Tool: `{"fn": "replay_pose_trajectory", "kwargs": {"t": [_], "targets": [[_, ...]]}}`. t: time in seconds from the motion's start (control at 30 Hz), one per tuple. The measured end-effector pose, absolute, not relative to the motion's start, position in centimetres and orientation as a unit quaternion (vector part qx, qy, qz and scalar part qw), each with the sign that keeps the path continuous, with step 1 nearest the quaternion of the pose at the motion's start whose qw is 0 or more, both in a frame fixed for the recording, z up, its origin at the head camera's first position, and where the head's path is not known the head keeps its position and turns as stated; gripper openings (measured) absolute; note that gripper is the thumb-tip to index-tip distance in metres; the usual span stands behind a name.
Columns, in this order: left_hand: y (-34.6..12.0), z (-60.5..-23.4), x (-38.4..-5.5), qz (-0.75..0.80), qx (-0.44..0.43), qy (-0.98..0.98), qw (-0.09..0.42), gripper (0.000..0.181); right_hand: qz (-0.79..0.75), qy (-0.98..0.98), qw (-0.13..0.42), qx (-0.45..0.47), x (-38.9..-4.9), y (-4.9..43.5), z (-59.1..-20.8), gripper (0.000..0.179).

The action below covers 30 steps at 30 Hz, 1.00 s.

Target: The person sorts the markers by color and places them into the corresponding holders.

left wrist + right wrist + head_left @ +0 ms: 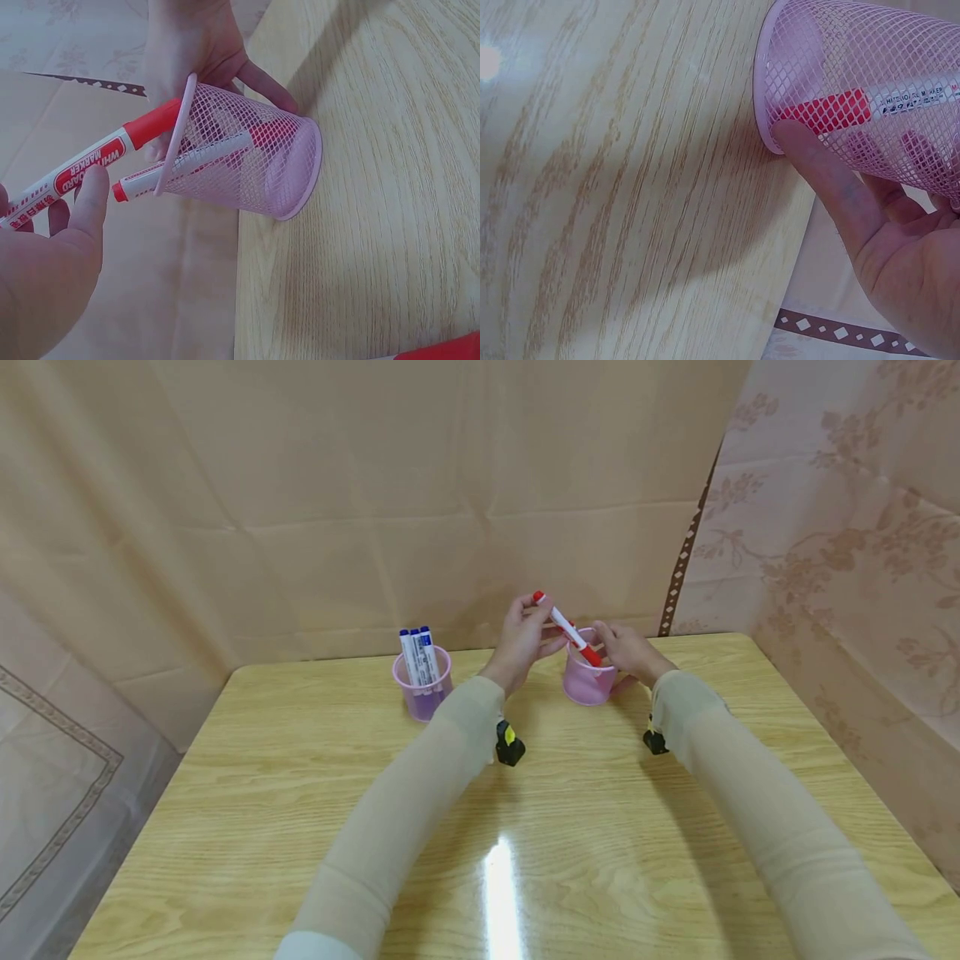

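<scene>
My left hand [521, 639] pinches a red whiteboard marker [566, 625] with a white barrel, slanting down over a pink mesh pen cup [588, 685]. In the left wrist view, that marker's red cap reaches the cup's rim. A second red marker [202, 159] leans inside the cup, cap end down. The cup stands upright on the table, and my right hand [632, 652] grips its side. Seen from the right wrist, the thumb [832, 176] lies along the lower wall near the base; other fingers are partly hidden behind the mesh.
Left of the hands, another pink pen cup [422, 702] holds several white markers [420, 658] with blue ends. A red-and-white object [446, 349], partly cut off, shows at the left wrist view's lower edge. Behind the wooden table [300, 760] hangs a beige curtain [337, 527].
</scene>
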State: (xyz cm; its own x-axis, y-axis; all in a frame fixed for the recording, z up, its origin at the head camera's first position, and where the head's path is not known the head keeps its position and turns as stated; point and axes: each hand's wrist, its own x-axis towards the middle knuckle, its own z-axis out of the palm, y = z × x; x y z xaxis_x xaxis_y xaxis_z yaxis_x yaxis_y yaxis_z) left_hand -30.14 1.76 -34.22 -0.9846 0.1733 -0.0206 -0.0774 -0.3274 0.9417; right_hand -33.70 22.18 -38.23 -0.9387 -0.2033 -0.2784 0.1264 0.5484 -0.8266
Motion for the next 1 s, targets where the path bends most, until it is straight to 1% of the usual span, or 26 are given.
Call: {"fn": "replay_pose_trajectory", "kwargs": {"t": [0.23, 0.57, 1.0], "targets": [[1.69, -34.31, -30.17, 0.807, 0.042, 0.585, 0.073, 0.03, -0.484, 0.857, 0.174, -0.022, -33.75, 22.13, -38.22, 0.071], [1.63, -34.45, -30.26, 0.804, 0.047, 0.588, 0.077, 0.034, -0.477, 0.862, 0.17, -0.019, -33.86, 22.14, -38.24, 0.078], [2.11, -34.96, -30.28, 0.806, 0.045, 0.585, 0.079, 0.033, -0.485, 0.858, 0.17, -0.009, -33.9, 22.31, -38.66, 0.079]]}}
